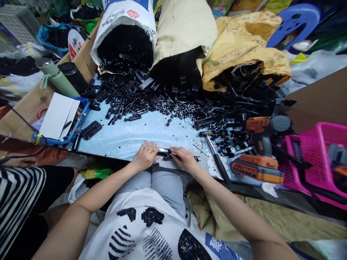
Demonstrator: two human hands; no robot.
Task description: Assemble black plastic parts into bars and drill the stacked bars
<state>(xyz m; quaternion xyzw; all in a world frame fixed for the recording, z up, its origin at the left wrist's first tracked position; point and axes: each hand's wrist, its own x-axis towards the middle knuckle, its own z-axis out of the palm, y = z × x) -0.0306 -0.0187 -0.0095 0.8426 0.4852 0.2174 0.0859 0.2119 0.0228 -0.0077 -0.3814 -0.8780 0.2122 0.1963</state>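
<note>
My left hand (145, 156) and my right hand (184, 159) meet at the near edge of the pale blue table (135, 135). Both are closed on a small black part with a shiny metal piece (164, 151) held between them. A ring shows on a left finger. Farther back lies a big heap of black plastic parts (162, 97) spilling from three sacks: a white sack (126, 32), a cream sack (181, 36) and a yellow sack (244, 47).
An orange cordless drill (260, 135) and its battery (256, 171) lie right, beside a hammer (214, 153) and a pink basket (317, 159). A blue tray with white paper (59, 117), a green bottle (55, 76) and a black bottle (73, 76) stand left. A person in a striped top (16, 198) sits at left.
</note>
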